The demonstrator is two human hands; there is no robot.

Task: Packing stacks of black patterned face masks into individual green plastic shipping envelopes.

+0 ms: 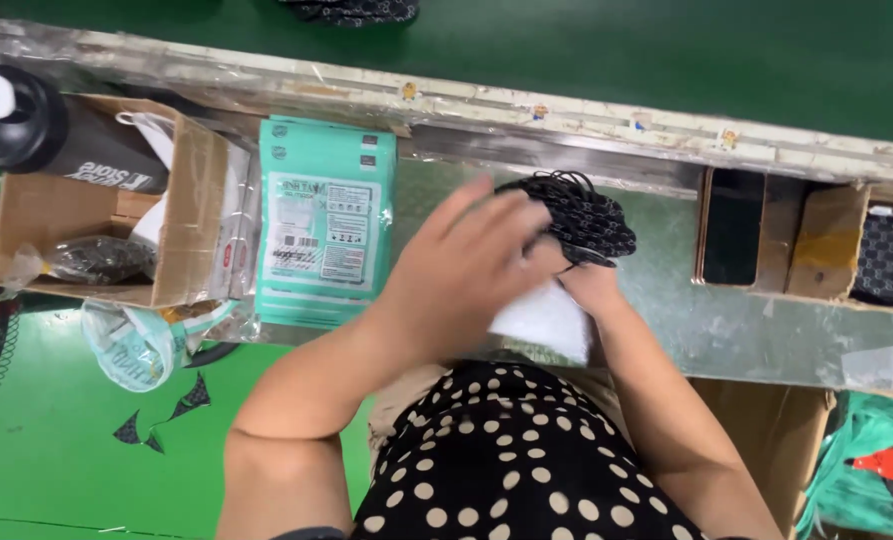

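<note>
Near the middle of the frame, a bundle of black fabric face masks with a small pale repeating pattern and thin black ear loops (pixel 578 218) sits bunched between the two hands, over the grey metal worktop (pixel 736 330). The loops stick up in a loose tangle at the bundle's top edge. Directly below it, a flat white plastic pouch (pixel 544 322) shows as a pale wedge under the hands.

The left hand (pixel 466 268) is spread wide, fingers fanned and motion-blurred, its fingertips touching the left side of the masks; it looks open rather than clenched. The right hand (pixel 588 285) is mostly covered by the left hand and the masks, so only the wrist and part of the knuckles show. It seems to pinch the lower edge of the bundle where it meets the pouch, but the fingers are hidden and I cannot tell the grip for sure.

To the left of the hands lies a stack of teal printed mask packets (pixel 326 222), flat on the worktop. Further left, an open brown cardboard box (pixel 181 215) holds a black bottle with a white cap (pixel 56 135), cut off by the left edge of the frame. At the right, a brown cardboard tray (pixel 816 245) holds more black patterned fabric, partly out of frame. A black dress with cream polka dots (pixel 506 460) fills the lower centre.
</note>
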